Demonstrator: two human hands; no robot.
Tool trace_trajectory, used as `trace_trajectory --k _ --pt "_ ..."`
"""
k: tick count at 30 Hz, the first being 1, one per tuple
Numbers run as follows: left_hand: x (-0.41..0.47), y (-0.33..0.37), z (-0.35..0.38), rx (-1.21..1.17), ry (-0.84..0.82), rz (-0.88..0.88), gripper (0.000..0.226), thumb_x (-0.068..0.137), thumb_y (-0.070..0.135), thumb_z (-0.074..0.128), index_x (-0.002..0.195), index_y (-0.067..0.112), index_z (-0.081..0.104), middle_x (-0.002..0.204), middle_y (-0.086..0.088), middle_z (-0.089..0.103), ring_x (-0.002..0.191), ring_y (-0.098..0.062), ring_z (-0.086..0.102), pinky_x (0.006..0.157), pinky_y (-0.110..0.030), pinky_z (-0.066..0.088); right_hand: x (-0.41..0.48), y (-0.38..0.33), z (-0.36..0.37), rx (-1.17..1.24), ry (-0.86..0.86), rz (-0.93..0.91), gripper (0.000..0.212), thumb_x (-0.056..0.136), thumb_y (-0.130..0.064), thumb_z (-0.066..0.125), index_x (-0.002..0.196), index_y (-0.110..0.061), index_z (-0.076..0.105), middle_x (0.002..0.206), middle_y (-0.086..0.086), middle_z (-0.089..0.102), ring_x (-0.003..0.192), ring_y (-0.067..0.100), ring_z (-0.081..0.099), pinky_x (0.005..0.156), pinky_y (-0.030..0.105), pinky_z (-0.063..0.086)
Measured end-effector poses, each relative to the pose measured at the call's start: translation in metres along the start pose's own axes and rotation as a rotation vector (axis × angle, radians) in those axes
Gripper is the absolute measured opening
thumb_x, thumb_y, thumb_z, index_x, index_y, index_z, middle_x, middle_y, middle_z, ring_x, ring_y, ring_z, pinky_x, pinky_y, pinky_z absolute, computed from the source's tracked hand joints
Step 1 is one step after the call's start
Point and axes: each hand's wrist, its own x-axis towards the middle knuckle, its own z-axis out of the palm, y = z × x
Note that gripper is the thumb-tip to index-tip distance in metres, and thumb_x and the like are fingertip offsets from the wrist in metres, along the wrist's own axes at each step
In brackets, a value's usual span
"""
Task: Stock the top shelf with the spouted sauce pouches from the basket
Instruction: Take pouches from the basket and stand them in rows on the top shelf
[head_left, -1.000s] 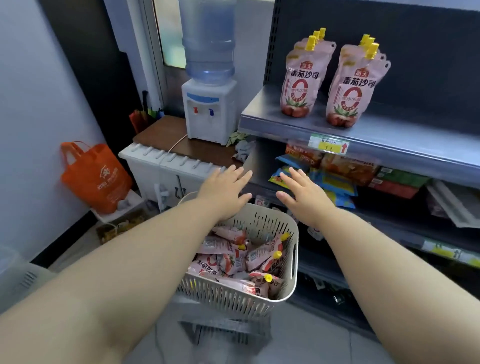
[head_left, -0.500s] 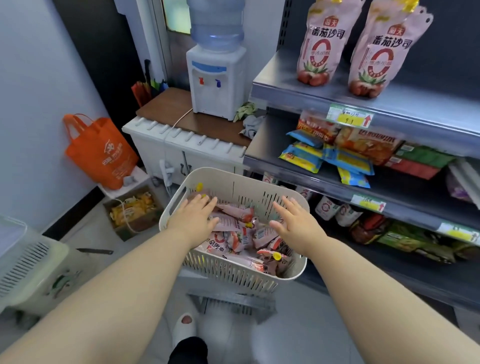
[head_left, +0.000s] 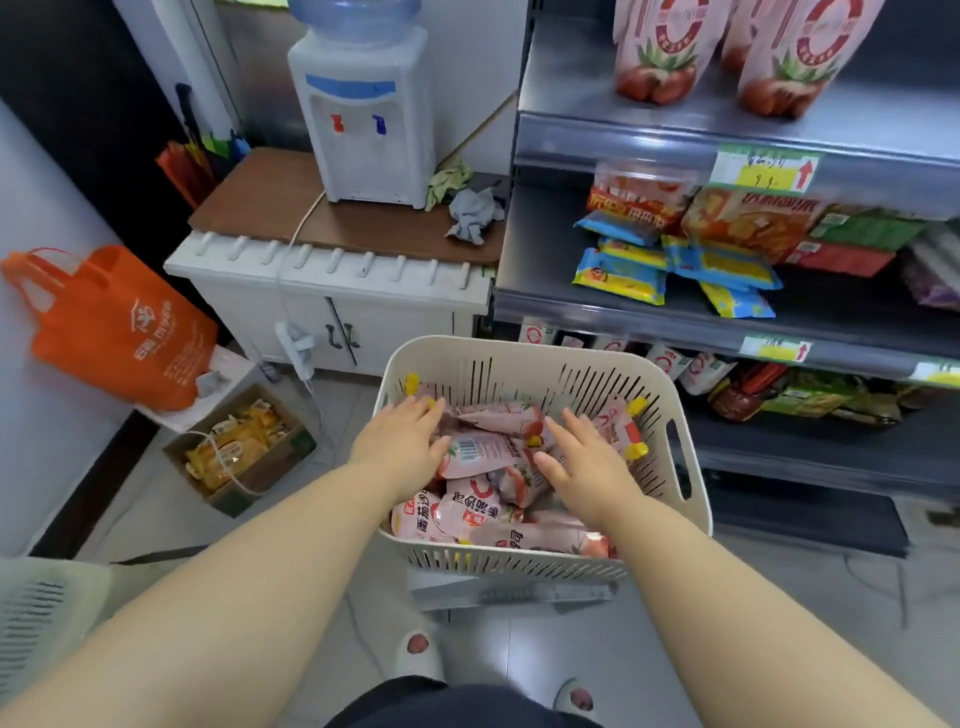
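Note:
A cream slotted basket stands on a low stand in front of me, holding several pink spouted sauce pouches with yellow caps. My left hand lies flat on the pouches at the basket's left, fingers spread, gripping nothing. My right hand rests palm down on the pouches at the right, fingers apart. On the grey top shelf at upper right stand two groups of upright pouches, their tops cut off by the frame.
Below the top shelf, a second shelf holds snack packets, with lower shelves beneath. A water dispenser sits on a white cabinet at the left. An orange bag and a cardboard box lie on the floor.
Both hands have dropped from above the basket rim down onto the pouches inside. The view has tilted downward, so the top shelf has moved to the frame's upper edge.

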Motion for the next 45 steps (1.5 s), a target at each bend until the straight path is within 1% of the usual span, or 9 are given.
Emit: trace_trajectory --k 8,13,16,24,30,33,37,41,45 --pt "0.025 0.009 0.014 -0.037 -0.086 0.156 0.060 0.099 0.042 0.031 0.151 0.021 0.010 0.158 -0.003 0.016 0.146 -0.021 0.011 0.119 -0.039 0.011 0.009 -0.016 0.029 0.108 0.020 0.145 0.061 0.097 -0.049 0.032 0.151 -0.025 0.015 0.160 0.000 0.003 0.147 0.017 -0.002 0.119 0.036 0.006" --pt "0.028 -0.004 0.039 -0.109 -0.270 0.104 0.067 0.096 0.043 0.036 0.152 0.023 0.005 0.160 -0.005 0.006 0.147 -0.024 0.007 0.118 -0.043 0.016 0.039 -0.031 0.032 0.275 0.083 0.110 0.058 0.098 -0.040 0.038 0.150 -0.022 0.020 0.160 -0.001 0.011 0.147 0.016 0.003 0.117 0.035 0.008" --pt "0.026 -0.008 0.041 -0.138 -0.266 0.103 0.066 0.097 0.039 0.039 0.152 0.022 0.006 0.160 -0.004 0.008 0.147 -0.022 0.010 0.119 -0.040 0.016 0.061 -0.047 0.037 0.321 0.103 0.047 0.053 0.098 -0.032 0.042 0.147 -0.020 0.028 0.158 0.001 0.019 0.147 0.016 0.009 0.118 0.034 0.009" --pt "0.021 -0.005 0.040 -0.213 -0.137 0.071 0.056 0.092 0.029 0.047 0.144 0.017 0.032 0.149 -0.003 0.037 0.135 -0.020 0.036 0.113 -0.034 0.027 0.121 -0.072 0.073 -0.067 0.014 -0.156 0.043 0.088 -0.019 0.049 0.131 -0.022 0.051 0.141 0.003 0.049 0.135 0.023 0.034 0.114 0.040 0.022" --pt "0.022 -0.002 0.044 -0.118 -0.156 0.052 0.057 0.096 0.034 0.043 0.148 0.019 0.026 0.154 -0.001 0.028 0.142 -0.018 0.024 0.118 -0.035 0.016 0.134 -0.061 0.064 -0.243 0.057 -0.176 0.036 0.090 -0.015 0.047 0.119 -0.033 0.059 0.113 0.000 0.065 0.108 0.025 0.057 0.095 0.039 0.036" --pt "0.021 -0.001 0.041 -0.152 -0.150 0.037 0.055 0.095 0.031 0.045 0.147 0.019 0.029 0.152 -0.001 0.032 0.139 -0.019 0.029 0.116 -0.033 0.020 0.121 -0.050 0.035 0.034 0.131 -0.055 0.034 0.091 -0.010 0.044 0.115 -0.024 0.064 0.104 0.007 0.067 0.100 0.030 0.061 0.085 0.038 0.049" --pt "0.020 0.003 0.040 -0.150 -0.155 0.015 0.055 0.095 0.032 0.046 0.146 0.019 0.031 0.151 -0.001 0.035 0.138 -0.018 0.033 0.115 -0.032 0.024 0.097 -0.018 -0.003 0.469 0.350 0.165 0.022 0.093 -0.012 0.047 0.077 -0.006 0.062 0.069 0.009 0.056 0.072 0.022 0.048 0.064 0.031 0.039" --pt "0.025 0.009 0.037 -0.118 -0.173 -0.005 0.057 0.094 0.031 0.048 0.146 0.018 0.029 0.151 -0.001 0.035 0.137 -0.020 0.033 0.115 -0.035 0.025 0.076 0.008 -0.010 0.583 0.312 0.287 0.030 0.092 -0.020 0.055 0.066 -0.005 0.056 0.062 0.012 0.053 0.066 0.023 0.047 0.062 0.034 0.041" --pt "0.047 0.034 0.039 -0.109 -0.206 0.062 0.060 0.094 0.030 0.049 0.148 0.017 0.026 0.152 -0.005 0.031 0.138 -0.024 0.031 0.114 -0.037 0.026 0.066 0.032 0.007 0.643 0.305 0.394 0.040 0.093 -0.021 0.055 0.055 -0.009 0.045 0.055 0.004 0.044 0.056 0.020 0.039 0.051 0.029 0.028"
